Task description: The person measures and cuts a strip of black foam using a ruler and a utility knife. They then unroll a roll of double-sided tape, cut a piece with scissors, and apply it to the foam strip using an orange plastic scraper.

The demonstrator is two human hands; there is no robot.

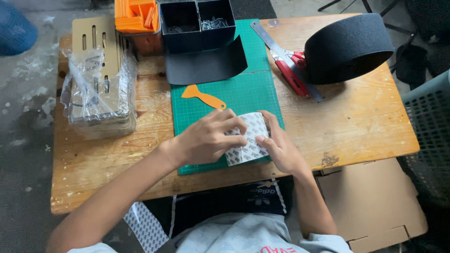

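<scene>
White backing paper printed with small grey marks covers the adhesive sheet [247, 140] that both hands work on; it lies at the near edge of the green cutting mat [243, 96], partly hanging over the mat's front border. The left hand [206, 139] lies across the sheet's left part, its fingers curled and pressed together on the paper's upper edge, pinching it. The right hand [280, 147] holds the sheet's right edge, thumb and fingertips pressed onto the paper; whether it nips the edge or only presses it flat cannot be told.

Just beyond the hands, on the mat, lies an orange plastic scraper [204, 97], apart from both hands. Farther back a curved black sheet piece [205, 64] rests across the mat's far end, in front of a black compartment box [197, 23] that holds small metal parts. Left of the box stands a stack of orange pieces [136, 16]. On the wooden table [356, 122], at the left, sits a pile of tan slotted plates wrapped in clear plastic [99, 79]. At the right lies a large roll of black foam-like material [349, 47], touching red-handled scissors [289, 70] and a metal ruler [269, 42]. Flat cardboard [375, 201] lies on the floor below the table's right corner.
</scene>
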